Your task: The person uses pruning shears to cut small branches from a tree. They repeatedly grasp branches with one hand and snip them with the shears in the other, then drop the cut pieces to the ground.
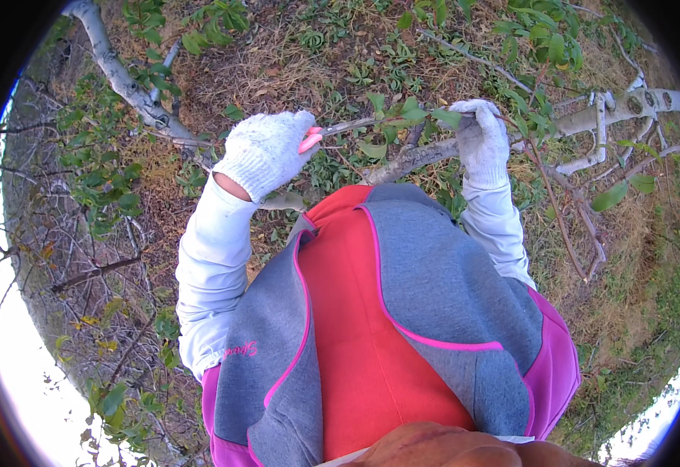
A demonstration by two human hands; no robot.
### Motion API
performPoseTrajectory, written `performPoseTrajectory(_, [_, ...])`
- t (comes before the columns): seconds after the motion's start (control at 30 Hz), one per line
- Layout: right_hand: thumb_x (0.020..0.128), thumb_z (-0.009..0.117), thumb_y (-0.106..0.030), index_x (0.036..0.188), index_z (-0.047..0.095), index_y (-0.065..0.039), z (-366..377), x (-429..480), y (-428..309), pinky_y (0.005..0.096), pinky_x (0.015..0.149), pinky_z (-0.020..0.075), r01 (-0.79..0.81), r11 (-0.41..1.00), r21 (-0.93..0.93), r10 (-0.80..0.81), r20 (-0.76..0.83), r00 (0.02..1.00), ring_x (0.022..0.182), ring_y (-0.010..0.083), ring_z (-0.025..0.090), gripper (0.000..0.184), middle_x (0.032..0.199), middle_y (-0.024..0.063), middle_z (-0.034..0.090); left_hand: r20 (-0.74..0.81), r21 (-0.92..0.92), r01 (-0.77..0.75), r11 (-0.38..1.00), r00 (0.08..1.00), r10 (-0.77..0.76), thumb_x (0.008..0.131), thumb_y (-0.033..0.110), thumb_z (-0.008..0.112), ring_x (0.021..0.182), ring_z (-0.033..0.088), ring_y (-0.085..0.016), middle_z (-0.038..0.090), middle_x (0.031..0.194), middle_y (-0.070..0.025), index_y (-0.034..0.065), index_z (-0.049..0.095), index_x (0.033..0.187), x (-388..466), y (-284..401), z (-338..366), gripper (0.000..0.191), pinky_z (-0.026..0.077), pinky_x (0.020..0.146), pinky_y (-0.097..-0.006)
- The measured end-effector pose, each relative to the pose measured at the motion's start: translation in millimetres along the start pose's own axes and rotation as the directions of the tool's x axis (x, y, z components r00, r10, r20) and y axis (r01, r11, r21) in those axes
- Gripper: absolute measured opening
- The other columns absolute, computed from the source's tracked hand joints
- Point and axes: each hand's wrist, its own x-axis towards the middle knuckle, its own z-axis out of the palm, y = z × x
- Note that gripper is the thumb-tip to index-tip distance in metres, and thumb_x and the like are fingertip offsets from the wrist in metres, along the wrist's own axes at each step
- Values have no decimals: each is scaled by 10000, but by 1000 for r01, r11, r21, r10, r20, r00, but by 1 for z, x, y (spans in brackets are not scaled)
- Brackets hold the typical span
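Observation:
My left hand (270, 152), in a white knit glove, is closed on a small pink object (310, 140) that shows in two parts at the fingertips; what it is cannot be told. From there a thin grey leafy twig (354, 124) runs across to my right hand (481, 137). That hand, gloved in white too, has its fingers bent over the twig and its leaves. Whether my left fingers also hold the twig is hidden. Behind and below the twig passes a thick pale branch (413, 162).
A pale, thick limb (124, 87) slants down at upper left. Another knotted limb (620, 111) reaches in from the right, with a forked bare twig (567, 233) hanging below. Dense leafy twigs (100, 175) stand at left. Dry grass and weeds (293, 64) cover the ground.

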Motion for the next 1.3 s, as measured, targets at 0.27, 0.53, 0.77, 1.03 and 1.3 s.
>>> performPoseTrajectory(0.27, [1051, 587, -237, 1041, 707, 23, -1, 0, 1, 469, 998, 521, -7, 1000, 10, 7, -6, 1000, 1061, 278, 672, 286, 1072, 148, 715, -51, 3, -21, 1000, 998, 21, 994, 392, 634, 864, 726, -358, 718, 876, -117, 150, 658, 1006, 0, 1, 4, 243, 569, 752, -483])
performPoseTrajectory(0.53, [1053, 572, -220, 1038, 705, 21, 0, 0, 0, 457, 1001, 517, -15, 1000, 8, 15, -12, 1000, 1062, 272, 670, 275, 1072, 144, 715, -52, -15, 5, 1000, 999, -5, 999, 407, 630, 863, 730, -362, 724, 889, -122, 145, 652, 1008, 1, 2, 12, 263, 566, 732, -499])
performPoseTrajectory(0.77, [1053, 574, -215, 1059, 700, 17, 4, -2, -2, 452, 961, 543, -21, 1000, -2, 21, -28, 999, 1041, 265, 675, 264, 1072, 145, 715, -159, -209, 130, 969, 973, -165, 970, 373, 684, 894, 729, -375, 729, 953, -148, 130, 643, 1064, -1, 6, 23, 264, 565, 747, -503])
performPoseTrajectory(1.03, [1067, 572, -227, 1067, 697, 19, 4, 0, -2, 461, 908, 575, -17, 1000, 3, 17, -27, 999, 1004, 265, 692, 275, 1076, 147, 708, -234, -73, 93, 993, 966, -107, 980, 326, 675, 875, 714, -362, 715, 904, -126, 140, 638, 1051, -6, 21, 28, 202, 548, 750, -489])
performPoseTrajectory(1.3, [1062, 584, -235, 1067, 700, 11, 3, -1, -1, 448, 908, 573, -11, 1000, -14, 11, -17, 1000, 994, 260, 693, 272, 1076, 145, 707, -374, 156, 63, 986, 928, 0, 978, 402, 672, 789, 709, -303, 683, 818, -84, 134, 617, 955, -4, 31, 27, 275, 531, 682, -468])
